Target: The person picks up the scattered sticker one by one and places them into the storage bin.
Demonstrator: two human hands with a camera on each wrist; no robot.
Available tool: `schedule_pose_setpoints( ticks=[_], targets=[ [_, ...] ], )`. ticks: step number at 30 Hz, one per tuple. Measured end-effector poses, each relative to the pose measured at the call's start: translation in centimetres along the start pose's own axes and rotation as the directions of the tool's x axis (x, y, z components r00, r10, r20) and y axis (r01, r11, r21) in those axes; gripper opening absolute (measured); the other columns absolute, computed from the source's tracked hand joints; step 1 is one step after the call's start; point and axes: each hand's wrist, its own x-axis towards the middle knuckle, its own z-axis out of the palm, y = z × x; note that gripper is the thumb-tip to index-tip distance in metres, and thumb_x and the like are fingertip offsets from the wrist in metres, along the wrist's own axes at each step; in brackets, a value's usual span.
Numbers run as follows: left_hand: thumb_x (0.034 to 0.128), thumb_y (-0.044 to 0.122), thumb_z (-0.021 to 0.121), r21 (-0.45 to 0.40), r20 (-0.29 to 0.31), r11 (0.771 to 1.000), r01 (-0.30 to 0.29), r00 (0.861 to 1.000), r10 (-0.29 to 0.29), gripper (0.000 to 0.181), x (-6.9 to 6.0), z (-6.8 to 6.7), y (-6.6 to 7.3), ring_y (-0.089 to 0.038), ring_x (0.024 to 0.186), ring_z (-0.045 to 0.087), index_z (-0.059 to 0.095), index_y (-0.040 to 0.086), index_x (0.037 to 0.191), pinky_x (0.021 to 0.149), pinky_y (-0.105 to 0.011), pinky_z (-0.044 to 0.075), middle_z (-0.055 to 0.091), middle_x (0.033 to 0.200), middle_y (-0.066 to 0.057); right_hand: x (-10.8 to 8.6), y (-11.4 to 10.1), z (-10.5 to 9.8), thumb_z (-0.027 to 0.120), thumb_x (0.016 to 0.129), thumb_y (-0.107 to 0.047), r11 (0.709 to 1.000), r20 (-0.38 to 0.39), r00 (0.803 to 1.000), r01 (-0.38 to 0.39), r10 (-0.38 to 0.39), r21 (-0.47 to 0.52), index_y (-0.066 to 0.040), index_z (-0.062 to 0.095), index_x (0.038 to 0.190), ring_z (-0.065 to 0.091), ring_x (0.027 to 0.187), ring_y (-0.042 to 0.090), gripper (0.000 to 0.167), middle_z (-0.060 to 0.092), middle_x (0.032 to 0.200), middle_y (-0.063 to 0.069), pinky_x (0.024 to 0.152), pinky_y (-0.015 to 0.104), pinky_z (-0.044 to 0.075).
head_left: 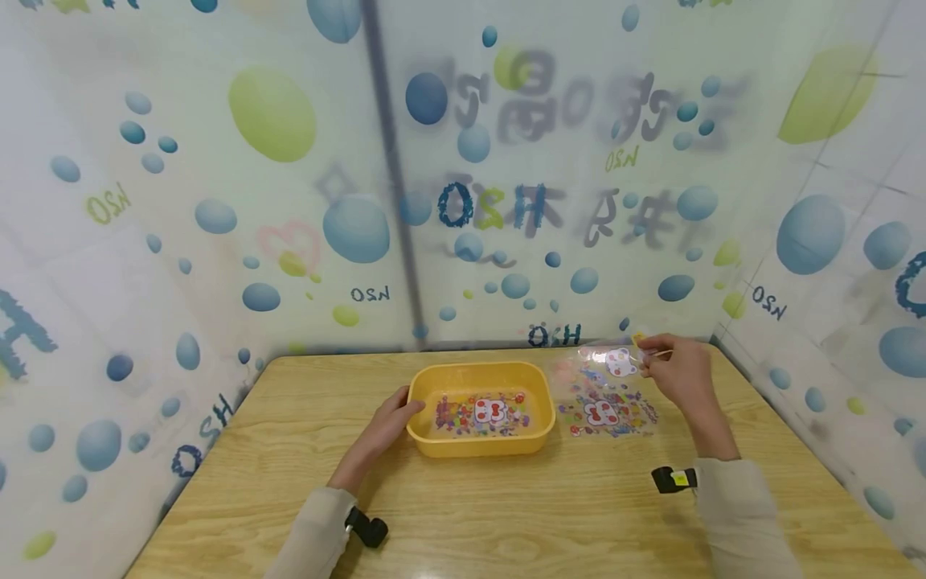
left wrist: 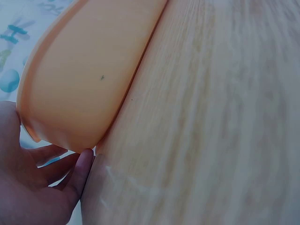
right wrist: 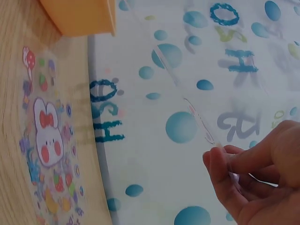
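Note:
A yellow plastic basin [head_left: 481, 446] stands on the table, with a clear cartoon-printed piece of plastic [head_left: 490, 412] lying inside it. My left hand [head_left: 394, 418] grips the basin's left end, thumb over the rim and fingers against the outer wall; the left wrist view shows those fingers low on the wall. Between thumb and fingers my right hand [head_left: 676, 370] pinches a clear printed plastic sheet [head_left: 618, 362], raised off the table and nearly edge-on in the right wrist view. Whether it is a bag, I cannot tell. Beneath it lies another clear sheet [right wrist: 49, 136] with a rabbit print.
The wood-grain table [head_left: 492, 515] meets a curtain [head_left: 477, 305] with blue and green dots along its far edge. Similar printed sheeting hangs at the left and right sides. Each wrist wears a small black camera.

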Motion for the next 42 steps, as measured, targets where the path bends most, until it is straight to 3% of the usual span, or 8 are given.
schedule_pose_setpoints(
  ticks=[7, 14, 22, 31, 39, 42],
  targets=[
    [0.1053, 0.029, 0.052, 0.014, 0.003, 1.000, 0.000, 1.000, 0.000, 0.066, 0.1, 0.0, 0.0, -0.041, 0.153, 0.034, 0.032, -0.003, 0.159, 0.125, -0.056, 0.030, 0.037, 0.164, -0.026, 0.2, -1.9, 1.9, 0.063, 0.093, 0.003, 1.000, 0.059, 0.998, 0.010, -0.011, 0.014, 0.008, 0.073, 0.113, 0.070, 0.076, 0.028, 0.023, 0.071, 0.096, 0.025, 0.053, 0.021, 0.051],
    [0.1058, 0.031, 0.051, 0.015, 0.003, 1.000, 0.008, 1.000, -0.008, 0.065, 0.0, -0.2, -0.1, -0.039, 0.154, 0.034, 0.032, -0.001, 0.160, 0.126, -0.055, 0.030, 0.036, 0.165, -0.024, 0.2, -3.3, 4.0, 0.061, 0.094, 0.004, 0.999, 0.116, 0.993, 0.020, -0.023, 0.027, 0.007, 0.072, 0.114, 0.070, 0.078, 0.029, 0.023, 0.070, 0.097, 0.024, 0.052, 0.023, 0.050],
    [0.1049, 0.031, 0.052, 0.014, 0.000, 1.000, -0.002, 1.000, 0.002, 0.066, 0.0, -0.1, 0.1, -0.039, 0.154, 0.034, 0.032, -0.001, 0.160, 0.126, -0.055, 0.030, 0.037, 0.164, -0.024, 0.3, -5.3, 5.8, 0.059, 0.091, 0.007, 1.000, 0.195, 0.980, 0.021, -0.025, 0.020, 0.008, 0.070, 0.116, 0.070, 0.078, 0.027, 0.027, 0.071, 0.101, 0.024, 0.060, 0.026, 0.057],
    [0.1053, 0.029, 0.053, 0.023, -0.001, 1.000, -0.006, 1.000, 0.006, 0.065, 0.1, 0.0, -0.4, -0.040, 0.153, 0.034, 0.034, -0.002, 0.159, 0.126, -0.055, 0.029, 0.038, 0.163, -0.024, 0.4, -6.9, 8.2, 0.055, 0.089, 0.005, 0.998, 0.305, 0.950, 0.069, -0.066, 0.000, 0.004, 0.072, 0.113, 0.070, 0.077, 0.023, 0.029, 0.073, 0.106, 0.021, 0.056, 0.027, 0.056],
    [0.1056, 0.030, 0.052, 0.024, -0.007, 1.000, -0.007, 1.000, 0.007, 0.064, -0.2, 0.0, -0.3, -0.041, 0.153, 0.035, 0.035, -0.001, 0.158, 0.126, -0.055, 0.029, 0.039, 0.163, -0.025, 0.7, -8.5, 10.1, 0.057, 0.089, 0.005, 1.000, 0.420, 0.907, 0.029, -0.023, -0.008, 0.004, 0.073, 0.113, 0.066, 0.071, 0.018, 0.029, 0.071, 0.098, 0.017, 0.061, 0.027, 0.057],
    [0.1060, 0.031, 0.051, 0.028, 0.000, 1.000, -0.009, 1.000, 0.009, 0.065, -0.2, -0.1, -0.2, -0.041, 0.153, 0.034, 0.033, -0.001, 0.159, 0.126, -0.056, 0.029, 0.038, 0.163, -0.025, 0.8, -8.9, 10.8, 0.058, 0.089, 0.005, 1.000, 0.437, 0.900, 0.005, 0.002, -0.015, 0.004, 0.073, 0.112, 0.066, 0.069, 0.017, 0.028, 0.071, 0.095, 0.016, 0.060, 0.025, 0.057]
  ],
)
